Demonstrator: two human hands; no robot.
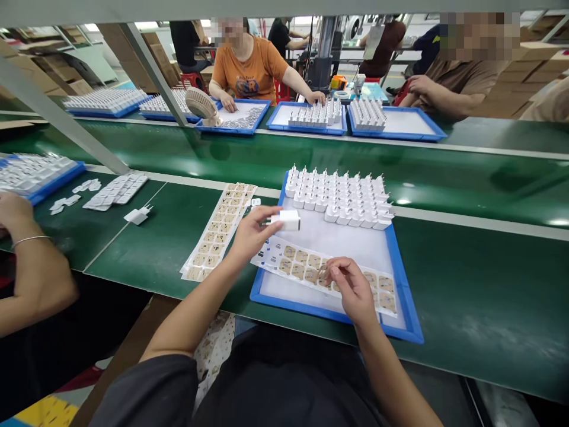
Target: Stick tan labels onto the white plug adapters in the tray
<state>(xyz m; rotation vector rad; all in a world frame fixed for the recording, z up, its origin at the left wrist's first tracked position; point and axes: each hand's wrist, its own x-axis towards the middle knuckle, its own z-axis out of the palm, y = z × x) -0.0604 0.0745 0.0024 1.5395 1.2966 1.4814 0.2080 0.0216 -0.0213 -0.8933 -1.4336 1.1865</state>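
My left hand [254, 235] pinches a white plug-in charger [288, 220] above the tray, its flat end turned to the right. Lower down, my right hand [352, 287] hovers at a sheet of tan square stickers [299, 264], thumb and fingertips pressed together over it. Whether a sticker is between those fingertips is too small to tell. The sheet lies slanted across the front of a blue-rimmed white tray [403, 284]. At the tray's back stand rows of white chargers [342, 196], prongs up. A second sticker sheet [219, 231] rests on the green bench left of the tray.
One loose charger [138, 214] and stacked white pieces [116, 191] lie to the left, near a neighbour's arm [35, 261]. A green conveyor belt [249, 157] runs behind. Across it, a person in an orange shirt [253, 68] works at blue trays [306, 118]. A slanted metal post [66, 112] stands left.
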